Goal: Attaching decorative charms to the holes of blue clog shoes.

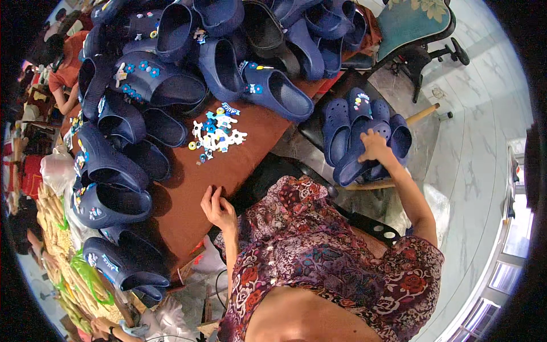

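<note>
My right hand (375,147) reaches out to the right over a group of navy blue clogs. Its bent, spread fingers lie against one plain holed clog (350,167), and I cannot make out a firm grip. Beside it stands a clog (360,105) with small coloured charms on its toe. My left hand (220,210) rests near the edge of the brown table (194,176), fingers stretched and slightly apart, holding nothing. Ahead of it lies a loose heap of white, blue and yellow shoe charms (216,134).
Many navy clogs (117,202), several with charms on them, crowd the table's left and far sides. A black clog (263,28) sits among them. At the far right stands a teal-backed chair (413,25). Another person in an orange top (71,60) is at the far left.
</note>
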`<move>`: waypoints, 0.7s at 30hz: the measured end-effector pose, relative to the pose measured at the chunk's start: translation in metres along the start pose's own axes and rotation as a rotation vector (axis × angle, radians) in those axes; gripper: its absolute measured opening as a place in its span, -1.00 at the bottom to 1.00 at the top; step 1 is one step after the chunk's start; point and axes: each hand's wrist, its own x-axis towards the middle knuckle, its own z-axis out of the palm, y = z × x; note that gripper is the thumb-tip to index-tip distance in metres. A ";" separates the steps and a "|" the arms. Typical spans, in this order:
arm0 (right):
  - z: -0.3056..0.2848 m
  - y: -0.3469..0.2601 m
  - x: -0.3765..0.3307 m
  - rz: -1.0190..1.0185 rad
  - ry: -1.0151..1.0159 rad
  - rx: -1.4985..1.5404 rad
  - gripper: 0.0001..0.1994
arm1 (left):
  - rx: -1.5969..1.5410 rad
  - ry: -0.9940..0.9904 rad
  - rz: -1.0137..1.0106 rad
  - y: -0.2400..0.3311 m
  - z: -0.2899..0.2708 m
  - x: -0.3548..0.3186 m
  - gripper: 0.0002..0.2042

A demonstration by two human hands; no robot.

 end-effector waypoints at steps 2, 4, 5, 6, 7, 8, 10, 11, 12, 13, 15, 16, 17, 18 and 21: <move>0.014 -0.007 -0.013 0.009 -0.021 -0.068 -0.21 | -0.001 0.007 0.000 0.000 0.001 0.001 -0.66; 0.049 -0.006 -0.006 0.096 0.160 -0.167 -0.38 | 0.006 0.017 0.001 0.000 0.001 0.002 -0.66; 0.055 -0.007 -0.006 0.080 0.164 -0.170 -0.38 | 0.015 0.001 0.004 -0.001 -0.002 0.001 -0.68; 0.059 -0.008 -0.003 0.084 0.244 -0.177 -0.43 | 0.027 -0.011 0.005 -0.002 -0.004 0.000 -0.70; 0.062 -0.009 -0.001 0.084 0.326 -0.182 -0.48 | 0.047 0.003 -0.007 -0.003 -0.005 -0.001 -0.70; 0.070 -0.005 0.004 0.058 0.398 -0.216 -0.53 | 0.014 -0.002 0.003 -0.003 -0.005 0.000 -0.69; 0.064 -0.005 -0.001 -0.059 0.511 -0.183 -0.59 | -0.027 0.005 0.011 -0.003 -0.005 0.001 -0.69; 0.052 -0.008 0.001 -0.079 0.498 -0.221 -0.65 | -0.014 0.005 -0.006 -0.003 -0.004 0.000 -0.69; 0.051 -0.005 0.003 -0.098 0.544 -0.206 -0.70 | -0.028 0.008 -0.001 -0.004 -0.002 0.001 -0.70; 0.041 -0.006 0.005 -0.149 0.564 -0.158 -0.76 | -0.029 0.000 -0.003 -0.003 -0.003 0.001 -0.71; 0.002 -0.028 -0.007 -0.226 0.547 -0.177 -0.79 | -0.076 0.007 -0.064 -0.003 -0.005 0.000 -0.71; -0.007 -0.033 -0.009 -0.267 0.600 -0.139 -0.78 | -0.101 0.006 -0.080 -0.003 -0.006 0.001 -0.72; -0.031 -0.051 -0.021 -0.298 0.571 -0.118 -0.76 | -0.120 0.007 -0.101 -0.004 -0.009 0.002 -0.73; -0.049 -0.064 -0.031 -0.351 0.559 -0.094 -0.74 | -0.192 -0.001 -0.191 -0.002 -0.012 0.002 -0.74; -0.107 -0.105 -0.065 -0.520 0.525 -0.023 -0.71 | -0.242 0.053 -0.277 0.001 -0.023 0.010 -0.76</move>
